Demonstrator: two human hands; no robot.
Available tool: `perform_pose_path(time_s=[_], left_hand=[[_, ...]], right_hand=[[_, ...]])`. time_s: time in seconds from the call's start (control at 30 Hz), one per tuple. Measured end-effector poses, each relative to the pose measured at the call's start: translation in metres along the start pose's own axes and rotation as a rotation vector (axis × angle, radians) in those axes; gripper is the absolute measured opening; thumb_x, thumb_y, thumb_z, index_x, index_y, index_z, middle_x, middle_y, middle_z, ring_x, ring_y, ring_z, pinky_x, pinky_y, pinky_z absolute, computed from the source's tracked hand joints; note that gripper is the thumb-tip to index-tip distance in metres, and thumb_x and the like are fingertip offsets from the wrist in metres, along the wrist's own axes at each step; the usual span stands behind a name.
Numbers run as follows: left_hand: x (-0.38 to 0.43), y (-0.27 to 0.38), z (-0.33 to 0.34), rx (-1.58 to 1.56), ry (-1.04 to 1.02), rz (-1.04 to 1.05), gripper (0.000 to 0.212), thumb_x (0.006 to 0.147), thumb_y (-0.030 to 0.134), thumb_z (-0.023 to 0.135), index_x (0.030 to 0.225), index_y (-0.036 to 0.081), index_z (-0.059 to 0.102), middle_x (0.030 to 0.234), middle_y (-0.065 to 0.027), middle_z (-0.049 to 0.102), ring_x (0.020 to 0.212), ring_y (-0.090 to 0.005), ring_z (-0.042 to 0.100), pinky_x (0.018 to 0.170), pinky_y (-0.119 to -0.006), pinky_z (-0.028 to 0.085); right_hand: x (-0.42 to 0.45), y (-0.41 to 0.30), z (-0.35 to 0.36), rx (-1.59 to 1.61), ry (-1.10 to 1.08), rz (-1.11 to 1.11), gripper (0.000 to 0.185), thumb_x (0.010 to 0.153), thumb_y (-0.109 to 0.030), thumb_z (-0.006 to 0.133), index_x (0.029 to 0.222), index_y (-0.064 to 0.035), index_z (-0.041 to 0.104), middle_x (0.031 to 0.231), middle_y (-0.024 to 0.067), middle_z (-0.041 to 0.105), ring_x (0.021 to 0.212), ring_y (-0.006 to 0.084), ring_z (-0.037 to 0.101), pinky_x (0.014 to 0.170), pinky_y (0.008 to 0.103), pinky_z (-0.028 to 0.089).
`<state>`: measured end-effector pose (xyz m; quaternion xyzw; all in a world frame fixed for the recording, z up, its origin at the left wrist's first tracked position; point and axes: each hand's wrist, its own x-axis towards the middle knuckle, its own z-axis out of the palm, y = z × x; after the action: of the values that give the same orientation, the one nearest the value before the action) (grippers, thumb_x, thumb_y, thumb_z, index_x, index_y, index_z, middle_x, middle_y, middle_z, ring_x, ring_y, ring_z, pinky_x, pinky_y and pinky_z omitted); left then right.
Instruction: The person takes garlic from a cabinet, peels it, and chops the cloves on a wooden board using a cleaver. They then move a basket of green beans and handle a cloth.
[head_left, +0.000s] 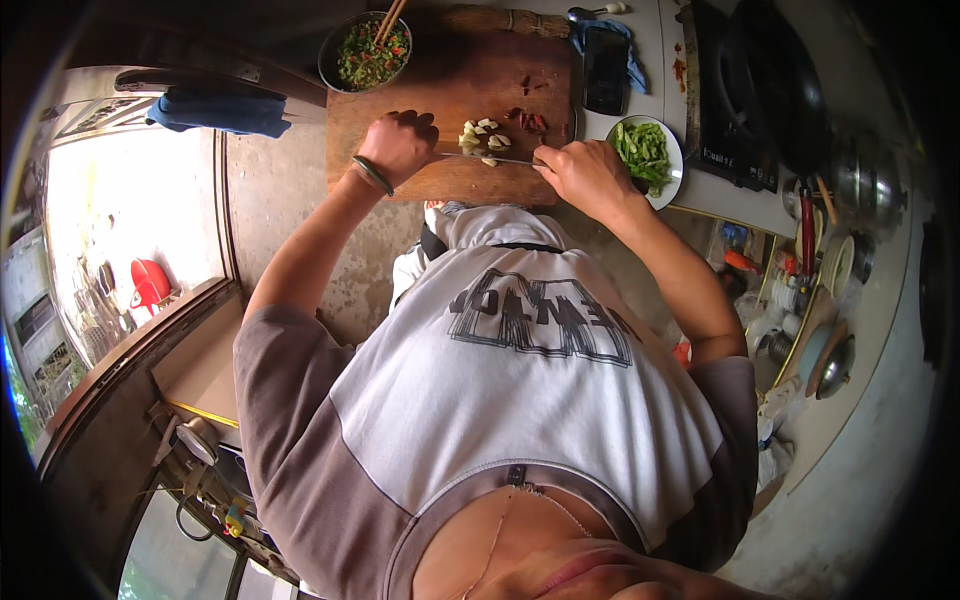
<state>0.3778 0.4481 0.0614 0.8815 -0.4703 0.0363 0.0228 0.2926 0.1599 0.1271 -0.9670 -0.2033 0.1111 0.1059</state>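
A kitchen knife (491, 158) spans the gap between my two hands, low over a wooden cutting board (375, 176). My left hand (400, 146), with a dark bangle at the wrist, is closed at the blade's left end. At the other end, the fingertips of my right hand (585, 176) pinch the blade; the handle is hidden. Several pale, peeled garlic cloves (471, 136) lie along the blade, and one small piece (490, 162) sits on its near side. Cut dried red chillies (533, 122) are scattered on the board's right part.
A bowl of chopped greens (352, 64) holds chopsticks (390, 22). Right of the board are a plate of sliced green peppers (679, 161), a phone (604, 71), a blue cloth (637, 75) and a spoon (585, 13). Beyond, a wok (780, 90) stands on an induction cooker (735, 169).
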Motion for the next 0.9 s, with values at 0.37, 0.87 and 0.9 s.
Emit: perform_pose_path(time_s=[0.37,0.87,0.9], left_hand=[[0.006,0.003,-0.001,0.068,-0.025,-0.036,0.027,0.079,0.038,0.065,0.072,0.012,0.065,0.079,-0.0031,0.062,0.077,-0.0202,0.064,0.06,-0.035,0.052],[-0.023,-0.016,0.003,0.013,0.042,-0.09,0.041,0.074,0.05,0.07,0.064,0.011,0.061,0.074,-0.0016,0.06,0.068,-0.0186,0.063,0.054,-0.033,0.051],[-0.022,-0.017,0.002,0.029,0.058,-0.058,0.04,0.074,0.049,0.071,0.063,0.011,0.06,0.074,-0.0015,0.06,0.069,-0.0183,0.063,0.054,-0.033,0.051]], right_hand=[[0.013,0.034,0.027,0.12,0.08,-0.067,0.022,0.085,-0.031,0.067,0.09,-0.0105,0.066,0.07,0.0145,0.067,0.067,0.0336,0.068,0.059,0.043,0.054],[0.011,-0.001,-0.005,-0.036,0.019,0.019,0.028,0.077,-0.026,0.076,0.095,-0.0073,0.067,0.068,0.0143,0.067,0.067,0.032,0.069,0.06,0.0414,0.055],[0.009,0.005,0.004,-0.04,0.022,0.023,0.028,0.077,-0.026,0.076,0.095,-0.0073,0.067,0.068,0.0143,0.067,0.067,0.032,0.069,0.06,0.0414,0.055]])
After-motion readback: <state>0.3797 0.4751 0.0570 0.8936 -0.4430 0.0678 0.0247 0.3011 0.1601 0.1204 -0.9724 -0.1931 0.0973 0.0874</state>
